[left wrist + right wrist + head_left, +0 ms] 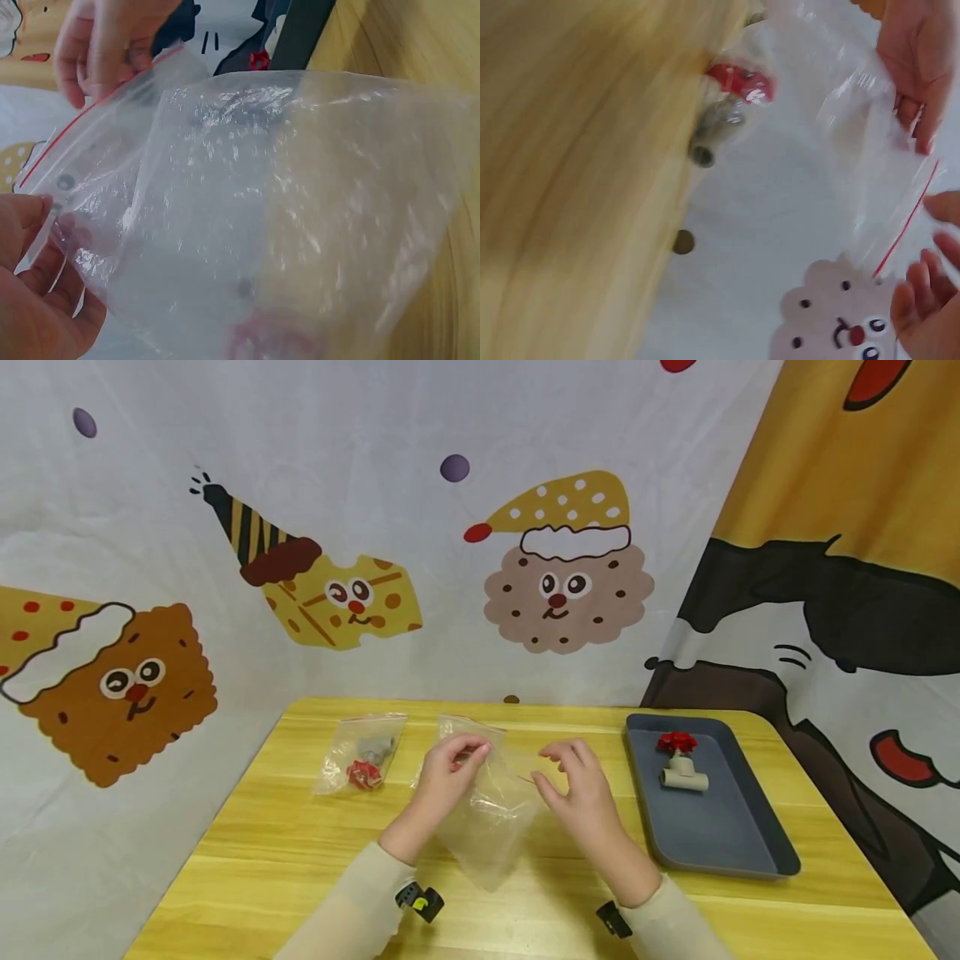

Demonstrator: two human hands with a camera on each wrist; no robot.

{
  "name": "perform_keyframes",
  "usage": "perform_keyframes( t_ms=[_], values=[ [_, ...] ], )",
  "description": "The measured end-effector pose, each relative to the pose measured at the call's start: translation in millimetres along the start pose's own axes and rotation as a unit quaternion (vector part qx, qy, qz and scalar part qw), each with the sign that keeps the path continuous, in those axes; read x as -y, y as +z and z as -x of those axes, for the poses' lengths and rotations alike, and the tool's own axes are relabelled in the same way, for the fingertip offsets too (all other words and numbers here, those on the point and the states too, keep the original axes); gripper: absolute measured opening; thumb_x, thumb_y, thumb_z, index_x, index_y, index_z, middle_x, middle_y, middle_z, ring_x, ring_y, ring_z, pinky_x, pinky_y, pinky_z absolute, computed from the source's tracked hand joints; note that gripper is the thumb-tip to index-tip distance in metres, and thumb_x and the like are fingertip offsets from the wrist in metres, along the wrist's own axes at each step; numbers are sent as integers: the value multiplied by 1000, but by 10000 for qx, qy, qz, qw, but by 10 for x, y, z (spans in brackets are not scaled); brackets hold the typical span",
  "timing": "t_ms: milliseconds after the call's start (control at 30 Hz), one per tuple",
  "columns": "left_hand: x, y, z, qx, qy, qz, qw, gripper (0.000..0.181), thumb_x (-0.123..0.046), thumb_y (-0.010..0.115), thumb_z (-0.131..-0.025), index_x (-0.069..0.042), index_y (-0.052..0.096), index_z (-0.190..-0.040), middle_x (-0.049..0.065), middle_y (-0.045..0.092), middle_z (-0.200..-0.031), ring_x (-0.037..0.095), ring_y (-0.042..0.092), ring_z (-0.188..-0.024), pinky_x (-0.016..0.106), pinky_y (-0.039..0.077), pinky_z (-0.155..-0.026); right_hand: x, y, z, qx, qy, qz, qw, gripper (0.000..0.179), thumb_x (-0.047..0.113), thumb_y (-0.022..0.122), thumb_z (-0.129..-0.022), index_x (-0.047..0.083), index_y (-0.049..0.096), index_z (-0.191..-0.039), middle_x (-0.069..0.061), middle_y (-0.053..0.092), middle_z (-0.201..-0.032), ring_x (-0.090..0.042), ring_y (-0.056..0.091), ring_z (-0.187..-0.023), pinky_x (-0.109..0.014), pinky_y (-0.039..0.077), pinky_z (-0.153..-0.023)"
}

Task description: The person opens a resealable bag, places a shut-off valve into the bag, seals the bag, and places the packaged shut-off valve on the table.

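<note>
A clear zip bag (491, 839) with a red seal line hangs between the two hands above the table, and no contents show in it. My left hand (450, 774) pinches its upper edge near one corner between thumb and fingers, as the left wrist view of the bag (217, 187) also shows. Beside the other end of the red seal is my right hand (585, 793), its thumb and fingers spread apart with a gap between them. In the right wrist view the thumb (943, 207) is right by the red line.
On the left lies another zip bag (336, 756) holding a grey pipe fitting with a red handle (365, 774). A grey tray (723, 839) stands on the right of the wooden table (247, 868), carrying a beige valve (682, 777) with a red handle. Behind hangs a printed cloth (420, 410).
</note>
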State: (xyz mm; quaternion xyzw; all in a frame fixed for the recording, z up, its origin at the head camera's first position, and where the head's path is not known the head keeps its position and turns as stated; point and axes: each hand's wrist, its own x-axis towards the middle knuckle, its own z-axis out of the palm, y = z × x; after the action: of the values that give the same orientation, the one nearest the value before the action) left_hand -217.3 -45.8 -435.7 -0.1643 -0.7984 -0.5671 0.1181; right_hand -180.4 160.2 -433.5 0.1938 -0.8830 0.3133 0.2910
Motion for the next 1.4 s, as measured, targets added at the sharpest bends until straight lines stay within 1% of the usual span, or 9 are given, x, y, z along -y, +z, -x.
perform_keyframes(
  t_ms=[100, 167, 333, 600, 800, 900, 1133, 1267, 1400],
  values=[
    [-29, 9, -4, -61, -6, 10, 10000, 16, -23, 63, -91, -9, 71, -96, 5, 67, -98, 18, 64, -88, 24, 54, -71, 83, -20, -10, 204, -415, -153, 9988, 20, 17, 73, -84, 11, 65, -101, 0, 58, -101, -16, 58, -88, -31, 53, -74],
    [-48, 13, -6, -86, 28, -19, 10000, 16, -23, 63, -92, -9, 70, -96, 5, 67, -99, 18, 64, -89, 26, 55, -72, 127, -25, -12, 405, -450, -179, 9980, 21, 20, 70, -87, 10, 66, -105, 2, 60, -104, -14, 60, -93, -33, 54, -78],
    [-85, 24, -3, 1, 183, 73, 9998, 16, -20, 61, -93, -7, 69, -97, 6, 67, -99, 20, 64, -91, 25, 55, -77, 173, -34, -33, 773, -132, -96, 9969, 29, 23, 69, -88, 11, 64, -114, 1, 62, -112, -17, 59, -105, -37, 52, -87],
    [-97, 49, -4, 103, 329, 139, 9993, 13, -19, 62, -92, -8, 69, -95, 4, 67, -97, 19, 64, -91, 26, 55, -75, 166, -24, -65, 1237, 191, -492, 9909, 10, 20, 68, -88, 17, 65, -98, 4, 60, -112, -14, 59, -105, -35, 52, -86],
    [-90, 51, -2, 94, 407, 76, 9991, 14, -24, 60, -93, -14, 70, -94, 0, 67, -97, 17, 64, -91, 26, 55, -69, 171, -28, -79, 1365, 282, -594, 9885, 4, 17, 62, -92, 17, 64, -96, 0, 60, -113, -15, 58, -108, -37, 51, -88],
    [-94, 50, 2, 99, 446, 39, 9989, 14, -26, 59, -93, -16, 70, -94, -2, 67, -98, 15, 63, -92, 25, 55, -69, 171, -28, -80, 1455, 404, -597, 9867, 4, 20, 60, -94, 16, 62, -96, 2, 61, -108, -13, 58, -104, -37, 51, -86],
    [-104, 45, -5, 103, 514, -164, 9985, 15, -28, 58, -94, -19, 70, -95, -4, 66, -100, 14, 61, -95, 24, 55, -71, 170, -31, -96, 1957, 730, -839, 9743, 7, 23, 59, -94, 17, 63, -94, 8, 60, -97, -8, 58, -88, -30, 53, -76],
    [-97, 48, -10, 119, 647, -263, 9975, 16, -28, 57, -95, -17, 69, -95, -4, 66, -100, 14, 61, -95, 23, 55, -71, 162, -31, -97, 2106, 736, -1030, 9694, 10, 21, 57, -95, 14, 62, -90, 2, 61, -111, -14, 59, -96, -32, 53, -77],
    [-92, 49, -11, 133, 748, -284, 9967, 15, -27, 57, -95, -18, 69, -94, -5, 65, -100, 13, 60, -95, 25, 56, -73, 183, -76, -96, 2277, 752, -1383, 9609, 12, 21, 55, -96, 17, 56, -85, -8, 53, -130, -23, 55, -112, -37, 52, -84]
  ],
)
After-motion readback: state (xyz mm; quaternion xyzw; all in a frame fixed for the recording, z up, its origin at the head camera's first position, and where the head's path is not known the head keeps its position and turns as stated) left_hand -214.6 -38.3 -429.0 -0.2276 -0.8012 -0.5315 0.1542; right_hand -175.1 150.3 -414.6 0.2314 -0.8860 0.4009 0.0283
